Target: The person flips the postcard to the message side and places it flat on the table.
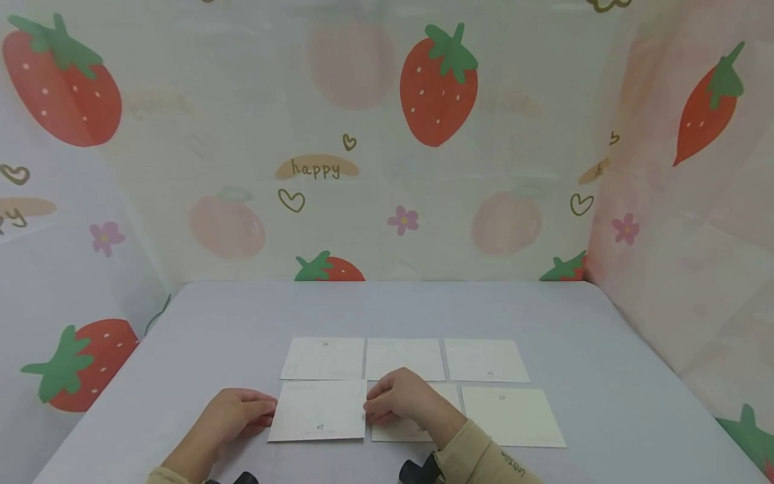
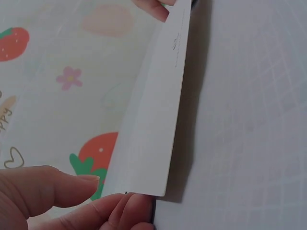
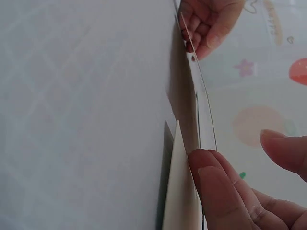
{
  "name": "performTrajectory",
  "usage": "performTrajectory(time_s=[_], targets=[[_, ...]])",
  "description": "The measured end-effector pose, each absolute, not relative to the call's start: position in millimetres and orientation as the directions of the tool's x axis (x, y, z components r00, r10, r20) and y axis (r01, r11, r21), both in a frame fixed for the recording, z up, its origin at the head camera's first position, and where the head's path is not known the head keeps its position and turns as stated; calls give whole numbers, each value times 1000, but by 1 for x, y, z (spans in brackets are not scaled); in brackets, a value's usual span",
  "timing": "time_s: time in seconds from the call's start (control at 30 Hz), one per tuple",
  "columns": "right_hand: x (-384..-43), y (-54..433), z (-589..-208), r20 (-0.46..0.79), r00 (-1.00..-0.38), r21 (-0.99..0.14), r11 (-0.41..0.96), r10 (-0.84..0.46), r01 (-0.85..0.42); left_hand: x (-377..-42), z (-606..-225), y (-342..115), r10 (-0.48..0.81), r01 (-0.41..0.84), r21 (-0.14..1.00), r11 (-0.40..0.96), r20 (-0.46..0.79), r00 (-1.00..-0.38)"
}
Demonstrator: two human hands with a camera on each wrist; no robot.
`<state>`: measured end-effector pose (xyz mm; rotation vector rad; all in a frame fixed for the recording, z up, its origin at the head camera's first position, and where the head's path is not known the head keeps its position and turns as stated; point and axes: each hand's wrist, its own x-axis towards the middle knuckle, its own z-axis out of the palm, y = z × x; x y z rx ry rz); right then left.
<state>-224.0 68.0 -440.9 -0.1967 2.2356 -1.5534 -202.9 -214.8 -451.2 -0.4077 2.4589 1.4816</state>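
A white card [image 1: 317, 407], with a small printed mark near its front edge, is between both hands, raised slightly above the table with a shadow beneath. At its left edge is my left hand [image 1: 238, 413]; in the left wrist view the fingers [image 2: 132, 211] touch the card's corner from below and the thumb stands apart. My right hand [image 1: 411, 403] touches the right edge with its fingertips [image 3: 201, 160], its thumb also apart. Under the right hand, partly hidden, lies the front middle card [image 1: 390, 433]. Beside it is a cream card [image 1: 514, 418].
Behind lies a row of three pale cards: left [image 1: 322, 361], middle [image 1: 402, 356] and right [image 1: 486, 361]. They rest on a white-covered table [image 1: 387, 309]. A strawberry-patterned curtain [image 1: 375, 134] encloses the back and sides. A dark wrist device [image 1: 418, 472] sits by the right sleeve.
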Motion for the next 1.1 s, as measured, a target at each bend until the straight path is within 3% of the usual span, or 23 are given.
performTrajectory(time_s=[1.1], targets=[[-226, 71, -449, -331, -870, -922, 323, -365, 214, -202, -451, -216, -122, -365, 846, 389, -346, -930]])
